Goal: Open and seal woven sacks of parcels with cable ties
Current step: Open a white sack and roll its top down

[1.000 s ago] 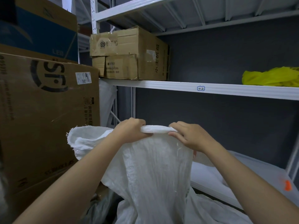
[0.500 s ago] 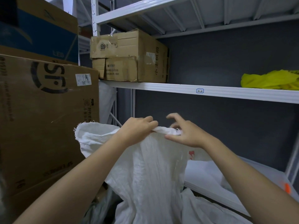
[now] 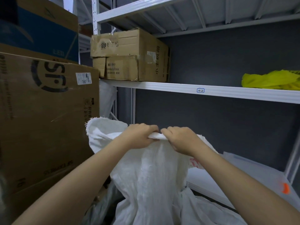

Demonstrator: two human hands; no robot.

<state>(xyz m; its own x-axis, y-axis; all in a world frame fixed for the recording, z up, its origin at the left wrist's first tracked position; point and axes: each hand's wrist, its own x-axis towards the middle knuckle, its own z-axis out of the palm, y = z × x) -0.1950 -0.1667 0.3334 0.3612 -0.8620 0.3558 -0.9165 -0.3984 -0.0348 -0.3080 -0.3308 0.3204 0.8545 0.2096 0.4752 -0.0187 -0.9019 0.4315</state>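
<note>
Your left hand (image 3: 140, 136) has its fingers curled over the gathered top edge of the white woven sack (image 3: 151, 174), gripping the bunched fabric. Your right hand (image 3: 180, 138) grips the same rolled edge just beside it, fingers curled down over the fabric, and the knuckles of the two hands nearly touch. Below the grip, the sack hangs in vertical creases, and a loose frayed flap of its mouth stands up to the left of the sack's gripped edge. Left of the sack, a large cardboard box (image 3: 47, 120) with black printed lettering stands close against the flap. Above and behind the sack, a white metal shelf (image 3: 211, 90) carries stacked cardboard cartons (image 3: 129, 56) at its left end and a crumpled yellow bag (image 3: 272, 79) at its right end. Right of the sack and lower, a white shelf board (image 3: 253, 172) bears a small orange item (image 3: 285, 188) whose kind cannot be determined.
</note>
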